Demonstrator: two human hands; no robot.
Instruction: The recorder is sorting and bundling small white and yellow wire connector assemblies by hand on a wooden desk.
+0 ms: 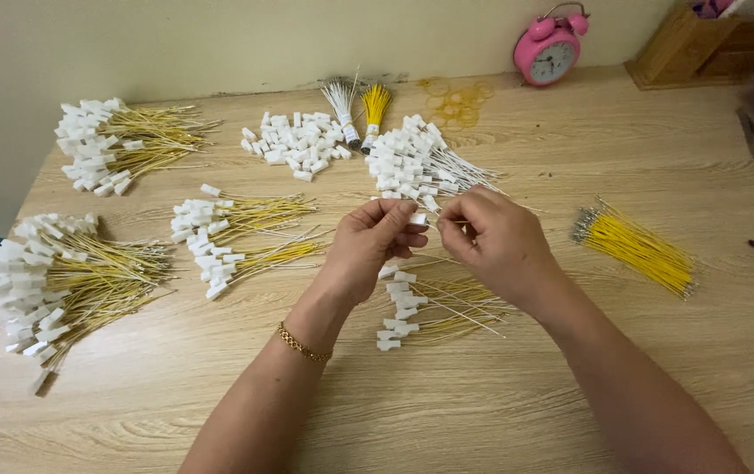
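Fingers of my left hand (375, 239) pinch a small white plastic connector housing (418, 219) above the pale wooden tabletop (500, 395), while the fingers of my right hand (493, 239) close on a thin wire at that housing; I cannot tell the wire's colour. Just beneath my hands lies a small heap of yellow wires with white housings fitted (429, 307). Behind my hands sits a heap of white-wired housings (416, 162), and beside it a pile of loose white housings (298, 145). Left of me lie four more heaps of yellow wired housings (69, 281). A bundle of bare yellow wires (636, 246) lies to my right. A pink round alarm clock (551, 48) stands by the wall.
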